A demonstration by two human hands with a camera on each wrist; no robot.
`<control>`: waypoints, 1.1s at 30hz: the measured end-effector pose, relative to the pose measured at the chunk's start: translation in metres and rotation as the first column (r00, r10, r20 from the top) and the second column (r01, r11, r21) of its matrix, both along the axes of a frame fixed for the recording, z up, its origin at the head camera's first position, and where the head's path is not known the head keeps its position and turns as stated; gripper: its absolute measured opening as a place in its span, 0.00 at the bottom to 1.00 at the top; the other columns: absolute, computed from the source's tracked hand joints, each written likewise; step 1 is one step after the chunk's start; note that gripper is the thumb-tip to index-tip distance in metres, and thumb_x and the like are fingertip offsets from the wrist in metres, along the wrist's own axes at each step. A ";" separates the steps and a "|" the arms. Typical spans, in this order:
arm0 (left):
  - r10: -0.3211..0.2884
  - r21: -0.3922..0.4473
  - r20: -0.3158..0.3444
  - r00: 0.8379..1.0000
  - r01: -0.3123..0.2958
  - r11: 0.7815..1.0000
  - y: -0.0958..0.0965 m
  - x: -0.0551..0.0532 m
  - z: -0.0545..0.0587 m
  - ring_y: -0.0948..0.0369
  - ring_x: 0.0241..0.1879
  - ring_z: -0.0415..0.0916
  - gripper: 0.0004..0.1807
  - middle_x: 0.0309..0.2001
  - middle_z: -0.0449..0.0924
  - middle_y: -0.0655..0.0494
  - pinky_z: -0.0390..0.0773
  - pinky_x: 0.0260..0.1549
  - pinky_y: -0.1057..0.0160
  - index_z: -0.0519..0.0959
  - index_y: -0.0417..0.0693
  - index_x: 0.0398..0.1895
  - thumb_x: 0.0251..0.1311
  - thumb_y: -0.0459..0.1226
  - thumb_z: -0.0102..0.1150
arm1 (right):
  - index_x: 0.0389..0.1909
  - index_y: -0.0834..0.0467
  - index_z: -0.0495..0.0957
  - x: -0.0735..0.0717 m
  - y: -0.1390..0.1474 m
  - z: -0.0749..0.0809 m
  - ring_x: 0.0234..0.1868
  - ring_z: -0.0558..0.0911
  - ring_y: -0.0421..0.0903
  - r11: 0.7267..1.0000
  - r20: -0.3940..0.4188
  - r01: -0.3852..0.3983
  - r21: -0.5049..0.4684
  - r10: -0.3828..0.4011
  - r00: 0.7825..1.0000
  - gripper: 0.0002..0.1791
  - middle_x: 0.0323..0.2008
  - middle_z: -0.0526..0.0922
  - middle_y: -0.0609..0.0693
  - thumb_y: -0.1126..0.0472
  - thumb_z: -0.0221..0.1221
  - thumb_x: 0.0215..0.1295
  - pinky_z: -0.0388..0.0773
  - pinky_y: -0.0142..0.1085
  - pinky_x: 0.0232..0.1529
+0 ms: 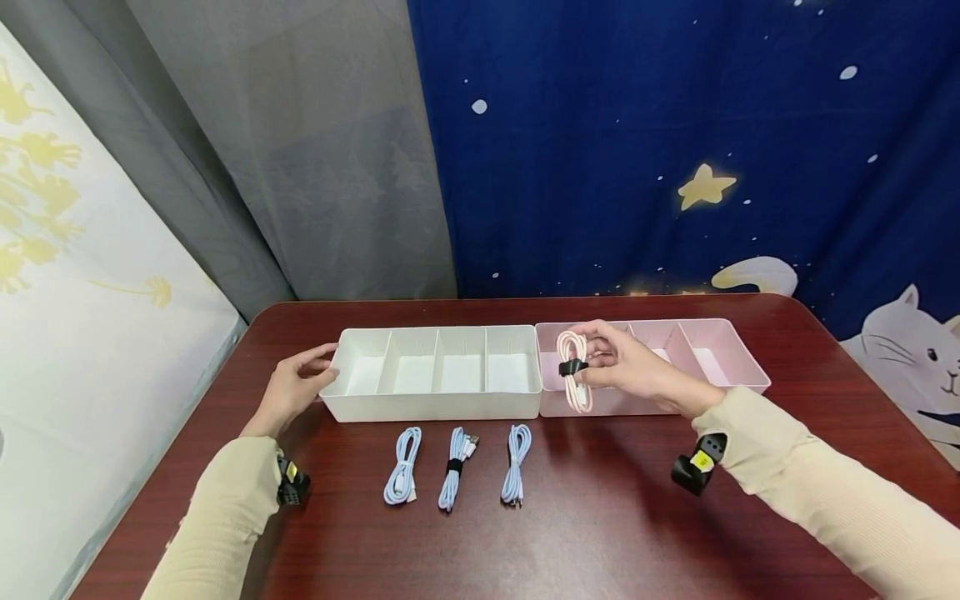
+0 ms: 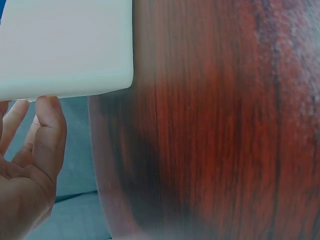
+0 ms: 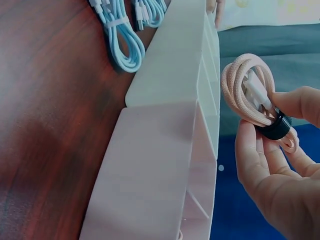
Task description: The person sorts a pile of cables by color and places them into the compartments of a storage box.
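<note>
Pink cable [image 3: 233, 90], black strap [image 3: 276, 129]

Free lanes separate the 3 blue cables [image 1: 452, 483] — beyond them, the white box [image 1: 431, 408] blocks the way.

A pink cable [image 1: 573, 348], coiled and strapped in black, is held upright by the right hand [image 1: 628, 363] above the left end of a pink box [image 1: 630, 405]; a four-compartment white box [image 1: 435, 407], its left end touched by the left hand [image 1: 292, 387], adjoins it towards the far edge of the table [image 1: 592, 533]; three coiled blue cables [image 1: 451, 482] lie nearer the front edge.
</note>
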State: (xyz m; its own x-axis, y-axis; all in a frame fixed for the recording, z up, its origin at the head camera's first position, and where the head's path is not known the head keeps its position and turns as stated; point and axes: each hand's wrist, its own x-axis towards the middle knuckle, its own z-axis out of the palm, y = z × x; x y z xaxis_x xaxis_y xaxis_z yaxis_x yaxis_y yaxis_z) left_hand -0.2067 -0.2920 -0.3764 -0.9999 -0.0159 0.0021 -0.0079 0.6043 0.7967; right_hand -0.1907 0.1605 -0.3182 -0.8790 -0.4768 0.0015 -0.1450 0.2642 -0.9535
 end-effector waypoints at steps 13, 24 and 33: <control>-0.004 0.002 -0.009 1.000 0.004 1.000 -0.001 0.000 0.000 0.51 0.42 0.69 0.25 0.47 0.70 0.40 0.77 0.31 0.58 0.64 0.48 0.62 0.60 0.40 0.51 | 0.56 0.66 0.59 -0.015 -0.005 0.001 0.37 0.77 0.49 1.000 -0.019 0.025 0.016 -0.025 1.000 0.32 0.38 0.74 0.62 0.74 0.59 0.49 0.76 0.46 0.35; -0.022 0.016 -0.016 1.000 0.022 1.000 0.000 -0.002 0.001 0.50 0.42 0.70 0.26 0.47 0.71 0.40 0.77 0.31 0.57 0.64 0.48 0.62 0.60 0.39 0.51 | 0.57 0.67 0.58 -0.025 -0.005 -0.006 0.38 0.77 0.48 0.997 -0.004 0.057 0.043 -0.057 0.998 0.32 0.37 0.74 0.61 0.75 0.57 0.49 0.75 0.47 0.36; -0.010 0.012 -0.009 1.000 0.010 1.000 -0.001 -0.001 -0.001 0.51 0.41 0.70 0.26 0.46 0.70 0.40 0.77 0.32 0.57 0.64 0.47 0.62 0.59 0.41 0.52 | 0.56 0.68 0.59 -0.031 -0.004 -0.005 0.38 0.76 0.49 0.995 -0.025 0.059 0.082 -0.057 0.998 0.32 0.37 0.73 0.61 0.73 0.59 0.49 0.76 0.39 0.36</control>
State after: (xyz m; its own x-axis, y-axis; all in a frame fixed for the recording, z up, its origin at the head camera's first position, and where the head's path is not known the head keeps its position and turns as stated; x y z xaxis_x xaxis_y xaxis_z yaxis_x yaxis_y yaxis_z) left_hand -0.2080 -0.2927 -0.3774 -0.9999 -0.0060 0.0105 0.0048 0.5944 0.8042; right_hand -0.2219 0.1561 -0.3230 -0.9052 -0.4247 -0.0161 -0.1481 0.3508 -0.9247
